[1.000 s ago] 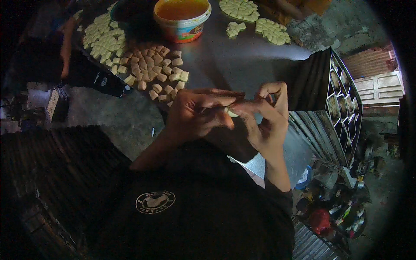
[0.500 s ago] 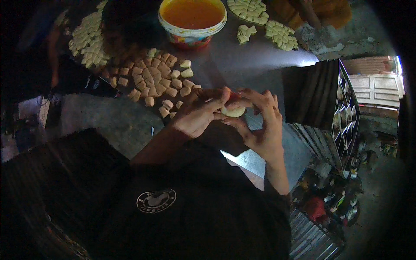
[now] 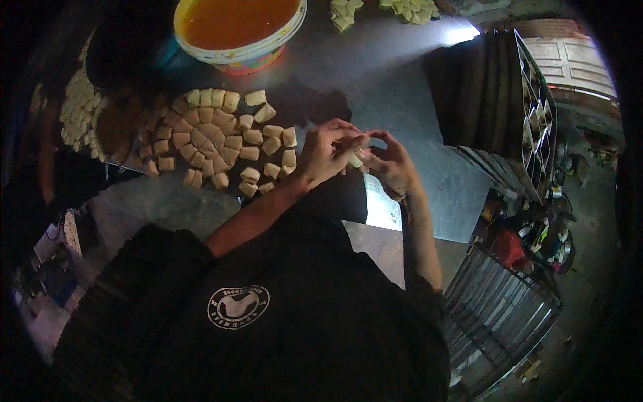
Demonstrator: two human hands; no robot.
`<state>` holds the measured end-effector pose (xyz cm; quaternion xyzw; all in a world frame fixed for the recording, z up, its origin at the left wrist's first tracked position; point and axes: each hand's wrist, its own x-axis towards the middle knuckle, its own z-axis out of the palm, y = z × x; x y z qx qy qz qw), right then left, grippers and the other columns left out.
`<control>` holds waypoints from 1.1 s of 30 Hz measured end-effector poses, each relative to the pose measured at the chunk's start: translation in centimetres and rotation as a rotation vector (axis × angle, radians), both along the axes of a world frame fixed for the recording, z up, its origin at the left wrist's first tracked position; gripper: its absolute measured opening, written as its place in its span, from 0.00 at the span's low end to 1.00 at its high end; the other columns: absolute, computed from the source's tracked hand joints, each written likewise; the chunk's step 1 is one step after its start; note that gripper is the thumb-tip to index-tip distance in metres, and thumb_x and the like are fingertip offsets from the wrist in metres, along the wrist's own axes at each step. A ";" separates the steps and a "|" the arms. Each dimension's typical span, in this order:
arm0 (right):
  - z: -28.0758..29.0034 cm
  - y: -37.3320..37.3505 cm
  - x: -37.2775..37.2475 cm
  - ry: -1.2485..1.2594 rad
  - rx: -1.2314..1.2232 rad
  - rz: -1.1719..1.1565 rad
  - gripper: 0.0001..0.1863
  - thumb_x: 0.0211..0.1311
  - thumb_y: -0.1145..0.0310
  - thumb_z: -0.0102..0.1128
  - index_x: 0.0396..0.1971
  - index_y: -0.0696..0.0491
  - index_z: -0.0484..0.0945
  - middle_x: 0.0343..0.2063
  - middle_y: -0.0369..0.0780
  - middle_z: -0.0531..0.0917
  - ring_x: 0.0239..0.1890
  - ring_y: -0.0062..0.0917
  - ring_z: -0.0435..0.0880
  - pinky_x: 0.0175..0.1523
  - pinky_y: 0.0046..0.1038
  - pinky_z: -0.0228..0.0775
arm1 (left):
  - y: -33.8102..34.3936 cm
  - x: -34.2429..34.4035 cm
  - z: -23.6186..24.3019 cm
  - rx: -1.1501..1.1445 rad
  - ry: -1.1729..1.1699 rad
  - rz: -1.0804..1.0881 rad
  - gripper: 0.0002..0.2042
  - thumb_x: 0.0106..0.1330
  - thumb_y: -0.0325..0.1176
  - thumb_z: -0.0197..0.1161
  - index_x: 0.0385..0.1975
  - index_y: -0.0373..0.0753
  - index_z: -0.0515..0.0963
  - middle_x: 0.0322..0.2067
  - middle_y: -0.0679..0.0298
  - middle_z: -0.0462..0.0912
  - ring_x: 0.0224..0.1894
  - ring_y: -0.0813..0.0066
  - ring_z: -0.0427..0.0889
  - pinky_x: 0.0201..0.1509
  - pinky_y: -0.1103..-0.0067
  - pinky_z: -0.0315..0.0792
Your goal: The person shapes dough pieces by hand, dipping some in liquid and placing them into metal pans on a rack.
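The grey metal table spreads out in front of me, a stack of dark metal moulds at its right. Toward the left lies a round spread of cut dough pieces, and just beyond it stands a bucket of orange liquid. My left hand and right hand meet above the table, fingertips pinched around one small, pale dough lump.

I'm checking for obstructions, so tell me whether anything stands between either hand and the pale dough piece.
Nothing visible does: the left hand and right hand hold the pale dough piece directly, partly hiding it. The cut dough pieces lie off to the left, and the bucket stands beyond them; neither comes between.
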<state>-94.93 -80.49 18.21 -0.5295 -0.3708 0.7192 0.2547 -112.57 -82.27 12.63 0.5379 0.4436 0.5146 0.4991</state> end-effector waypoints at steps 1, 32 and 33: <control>-1.9 -0.4 0.6 -0.058 0.098 -0.012 0.26 0.57 0.70 0.71 0.52 0.57 0.69 0.39 0.47 0.84 0.45 0.28 0.82 0.46 0.29 0.76 | 0.1 0.1 -0.9 -0.027 0.009 0.040 0.12 0.71 0.38 0.59 0.46 0.37 0.80 0.40 0.58 0.82 0.25 0.79 0.81 0.22 0.83 0.72; -0.2 -0.7 7.4 0.188 0.768 -0.112 0.10 0.58 0.82 0.65 0.40 0.59 0.79 0.39 0.39 0.83 0.45 0.22 0.81 0.54 0.24 0.72 | -6.4 -9.2 -5.3 -0.304 1.085 0.557 0.19 0.53 0.27 0.71 0.46 0.46 0.81 0.42 0.58 0.83 0.46 0.64 0.82 0.48 0.72 0.74; 1.3 -1.1 8.8 0.126 0.789 -0.088 0.10 0.57 0.83 0.65 0.39 0.59 0.80 0.39 0.39 0.83 0.46 0.22 0.81 0.54 0.25 0.72 | -6.4 -7.5 -3.6 -0.116 1.108 0.625 0.18 0.55 0.23 0.68 0.47 0.45 0.81 0.46 0.58 0.81 0.46 0.64 0.82 0.48 0.73 0.74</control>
